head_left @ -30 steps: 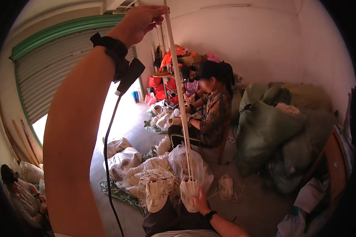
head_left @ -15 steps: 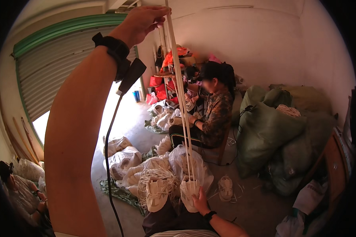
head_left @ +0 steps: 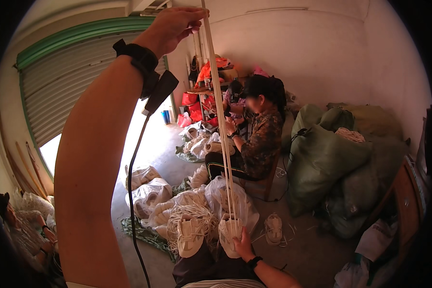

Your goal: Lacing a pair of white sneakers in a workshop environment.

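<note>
High up, my left hand (head_left: 181, 25) pinches pale shoelaces (head_left: 218, 96) that run taut down to a cream sneaker (head_left: 227, 235). The strands enter at the sneaker's lacing area. That sneaker rests on my lap, and my right hand (head_left: 244, 245) grips its right side. A matching sneaker (head_left: 190, 236) lies on my lap to the left, with laces across its front. Just beyond it is a tangled heap of pale laces (head_left: 187, 211). Another cream sneaker (head_left: 273, 228) sits on the floor to the right, loose lace ends around it.
A co-worker (head_left: 261, 139) sits ahead, and another person (head_left: 26, 230) is at far left. Clear plastic bags of shoes (head_left: 151, 197) lie on the floor. Big green sacks (head_left: 326, 163) fill the right side. A black cable (head_left: 133, 211) hangs from my left wrist.
Both my hands, the taut laces and the sneakers stay practically still. The co-worker ahead has raised their hands, and the person at far left has shifted slightly.
</note>
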### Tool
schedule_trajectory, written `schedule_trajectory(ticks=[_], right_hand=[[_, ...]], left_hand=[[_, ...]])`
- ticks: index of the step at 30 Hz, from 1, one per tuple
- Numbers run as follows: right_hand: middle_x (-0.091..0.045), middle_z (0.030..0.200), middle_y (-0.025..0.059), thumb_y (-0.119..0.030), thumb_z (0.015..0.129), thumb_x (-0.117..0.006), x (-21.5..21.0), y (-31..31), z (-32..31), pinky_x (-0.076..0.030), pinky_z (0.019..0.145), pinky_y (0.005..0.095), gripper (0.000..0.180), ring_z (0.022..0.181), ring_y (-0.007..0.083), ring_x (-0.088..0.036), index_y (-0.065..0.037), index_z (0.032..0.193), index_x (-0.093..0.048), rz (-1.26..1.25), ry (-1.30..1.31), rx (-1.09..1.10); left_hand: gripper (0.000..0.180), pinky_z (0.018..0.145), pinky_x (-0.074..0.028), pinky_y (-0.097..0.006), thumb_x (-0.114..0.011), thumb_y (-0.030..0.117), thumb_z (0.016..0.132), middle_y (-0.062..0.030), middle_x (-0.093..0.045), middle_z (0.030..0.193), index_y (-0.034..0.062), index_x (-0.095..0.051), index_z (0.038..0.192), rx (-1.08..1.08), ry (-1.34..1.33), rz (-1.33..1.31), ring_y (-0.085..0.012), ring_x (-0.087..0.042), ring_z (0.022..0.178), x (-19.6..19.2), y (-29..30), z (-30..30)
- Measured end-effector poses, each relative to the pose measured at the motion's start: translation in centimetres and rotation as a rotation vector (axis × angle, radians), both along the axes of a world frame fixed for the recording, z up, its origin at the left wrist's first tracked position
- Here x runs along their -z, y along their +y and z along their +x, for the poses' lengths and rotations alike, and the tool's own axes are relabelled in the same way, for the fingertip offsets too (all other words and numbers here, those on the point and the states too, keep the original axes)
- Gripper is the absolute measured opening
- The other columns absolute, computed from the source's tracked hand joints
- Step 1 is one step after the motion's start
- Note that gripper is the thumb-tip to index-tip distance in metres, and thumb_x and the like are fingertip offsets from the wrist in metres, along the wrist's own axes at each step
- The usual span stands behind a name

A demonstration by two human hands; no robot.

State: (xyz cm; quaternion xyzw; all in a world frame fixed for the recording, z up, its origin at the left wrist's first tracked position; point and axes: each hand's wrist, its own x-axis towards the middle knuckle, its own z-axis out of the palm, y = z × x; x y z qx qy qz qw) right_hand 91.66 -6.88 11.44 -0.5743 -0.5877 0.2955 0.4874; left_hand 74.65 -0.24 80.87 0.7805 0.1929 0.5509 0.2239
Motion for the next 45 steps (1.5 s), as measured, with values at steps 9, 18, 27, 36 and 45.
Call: schedule_trajectory(ticks=[9,18,27,36,45], right_hand=[[-0.040,0.141,0.0254,-0.011,0.089,-0.060,1.4,1.5,-0.2,-0.029,0.111,0.0403,0.067,0.134,0.0369,-0.038,0.006,0.144,-0.027,0.040,0.049,-0.041],[-0.031,0.149,0.0243,-0.006,0.088,-0.055,4.8,6.3,-1.1,-0.022,0.115,0.0393,0.066,0.140,0.0366,-0.028,0.006,0.146,-0.024,-0.073,0.193,-0.034],[-0.043,0.145,0.0127,-0.004,0.094,-0.047,-0.1,9.8,1.5,-0.036,0.106,0.0329,0.048,0.132,0.0213,-0.043,-0.001,0.142,-0.039,0.150,0.569,0.216],[-0.067,0.109,0.0061,-0.023,0.099,-0.054,-11.6,8.9,0.1,-0.045,0.061,0.0210,0.035,0.073,0.0065,-0.057,0.000,0.126,-0.058,0.031,0.573,-0.336],[-0.064,0.077,0.0016,-0.012,0.095,-0.061,-8.1,11.0,-1.1,-0.044,0.056,0.0190,0.017,0.061,0.0046,-0.054,0.002,0.102,-0.066,-0.063,0.635,-0.409]], left_hand=[[0.014,0.068,-0.045,-0.021,-0.062,0.019,0.094,0.0033,-0.060,0.081,0.0068,-0.066,0.100,-0.006,0.086,0.059,-0.0072,-0.053,0.073,0.8,3.5,-0.9],[0.012,0.059,-0.045,-0.018,-0.061,0.018,0.095,0.0021,-0.060,0.080,0.0076,-0.065,0.092,-0.089,0.002,-0.149,-0.0064,-0.052,0.069,6.6,7.5,-1.3],[0.021,0.072,-0.046,-0.021,-0.062,0.022,0.094,0.0007,-0.061,0.090,0.0040,-0.065,0.103,0.043,0.309,-0.476,-0.0074,-0.053,0.079,26.1,8.9,-0.4],[0.023,0.065,-0.044,-0.020,-0.065,0.021,0.091,0.0034,-0.063,0.085,0.0030,-0.069,0.104,0.174,0.191,-1.042,-0.0043,-0.053,0.071,48.0,7.3,-0.8],[0.019,0.063,-0.043,-0.019,-0.065,0.019,0.092,0.0029,-0.066,0.086,0.0043,-0.070,0.102,0.184,0.011,-1.180,-0.0026,-0.054,0.069,55.5,8.1,-2.5]])
